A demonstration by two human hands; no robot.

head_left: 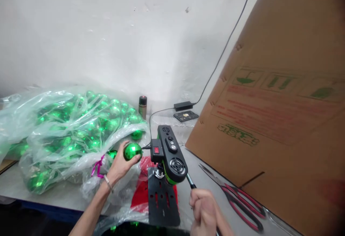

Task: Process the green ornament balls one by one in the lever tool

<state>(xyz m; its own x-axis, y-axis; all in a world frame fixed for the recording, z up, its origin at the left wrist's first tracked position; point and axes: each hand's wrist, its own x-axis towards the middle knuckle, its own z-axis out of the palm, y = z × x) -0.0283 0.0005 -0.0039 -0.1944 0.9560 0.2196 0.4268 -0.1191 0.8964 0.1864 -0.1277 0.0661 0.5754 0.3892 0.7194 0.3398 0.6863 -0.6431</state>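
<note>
A shiny green faceted ball (132,151) is in my left hand (123,161), fingers curled round it, just left of a black machine (174,153). That machine has a red switch, fan-like grilles and a slotted black base plate (163,204). My right hand (204,207) is closed round a thin dark lever (191,180) at the machine's right side; the lower end of the lever is partly hidden by the hand. Beside my left hand lies a clear plastic bag (67,128) full of similar green balls, with a purple tie (98,166) near its edge.
Scissors (237,200) with red and black handles lie right of my right hand. A large cardboard box (269,103) leans over the right side. Near the wall are a dark can (142,107), a power adapter (184,105) with a cable, and a phone-like black slab (185,116).
</note>
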